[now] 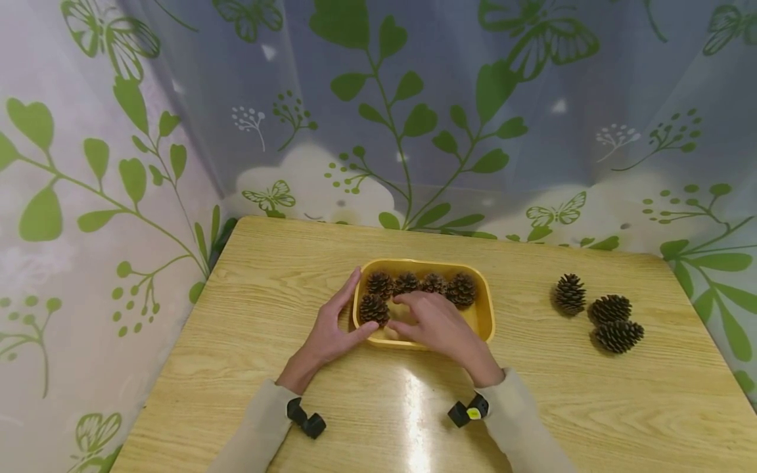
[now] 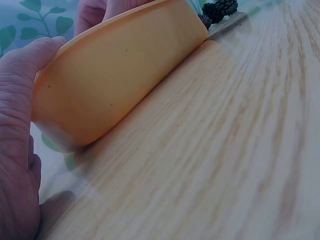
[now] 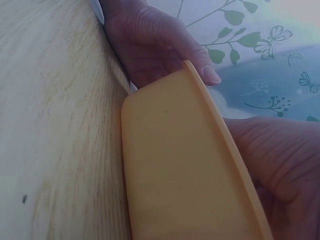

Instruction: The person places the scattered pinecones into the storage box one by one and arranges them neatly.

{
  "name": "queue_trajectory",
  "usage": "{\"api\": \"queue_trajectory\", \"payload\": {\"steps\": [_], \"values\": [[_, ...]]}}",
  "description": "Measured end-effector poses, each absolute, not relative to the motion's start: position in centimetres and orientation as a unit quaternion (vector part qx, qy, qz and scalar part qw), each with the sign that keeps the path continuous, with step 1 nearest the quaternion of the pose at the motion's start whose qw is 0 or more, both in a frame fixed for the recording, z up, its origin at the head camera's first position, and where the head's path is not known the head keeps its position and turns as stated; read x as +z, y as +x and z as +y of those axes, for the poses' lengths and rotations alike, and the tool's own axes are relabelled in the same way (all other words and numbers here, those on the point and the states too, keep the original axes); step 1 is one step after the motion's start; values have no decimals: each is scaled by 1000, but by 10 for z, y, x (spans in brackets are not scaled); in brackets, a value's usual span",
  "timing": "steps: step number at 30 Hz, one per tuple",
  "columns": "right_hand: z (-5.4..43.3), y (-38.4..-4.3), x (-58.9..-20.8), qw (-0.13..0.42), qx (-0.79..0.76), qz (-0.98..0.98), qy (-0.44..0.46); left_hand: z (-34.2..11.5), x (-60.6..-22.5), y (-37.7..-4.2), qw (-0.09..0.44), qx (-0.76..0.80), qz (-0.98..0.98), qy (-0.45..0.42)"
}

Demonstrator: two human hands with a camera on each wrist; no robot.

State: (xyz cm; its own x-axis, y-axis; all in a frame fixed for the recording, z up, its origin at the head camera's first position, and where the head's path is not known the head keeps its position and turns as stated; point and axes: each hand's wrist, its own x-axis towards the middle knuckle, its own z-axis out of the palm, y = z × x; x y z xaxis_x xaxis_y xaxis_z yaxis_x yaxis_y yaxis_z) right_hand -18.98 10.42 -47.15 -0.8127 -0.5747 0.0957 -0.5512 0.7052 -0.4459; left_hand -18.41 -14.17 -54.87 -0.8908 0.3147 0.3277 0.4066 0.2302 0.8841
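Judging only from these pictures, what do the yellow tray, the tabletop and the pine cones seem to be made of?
Yellow tray: probably plastic, satin, as its walls look smooth, evenly coloured and moulded.
Tabletop: wood or wood-look laminate by its grain; glossy, reflecting a bright streak.
Pine cones: apparently real and woody, dull, with overlapping scales.

No text, number or label is legible.

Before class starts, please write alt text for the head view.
A person's right hand reaches into a yellow tray holding five visible pinecones, while the left hand touches its left end. Three more pinecones lie to the right on the wooden table; a leaf-and-butterfly backdrop stands behind.
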Motion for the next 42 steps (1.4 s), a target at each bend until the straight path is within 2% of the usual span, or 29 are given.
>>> {"api": "queue_trajectory", "payload": {"steps": [14, 25, 42], "values": [[121, -188, -471, 0, -239, 922, -304, -141, -547, -186, 36, -578, -784, -226], [136, -185, -469, 1, -247, 924, -291, -142, -547, -185, 41, -575, -785, -227], [154, -182, -465, -35, -285, 914, -288, -141, -549, -184, 40, -571, -787, -232]]}}
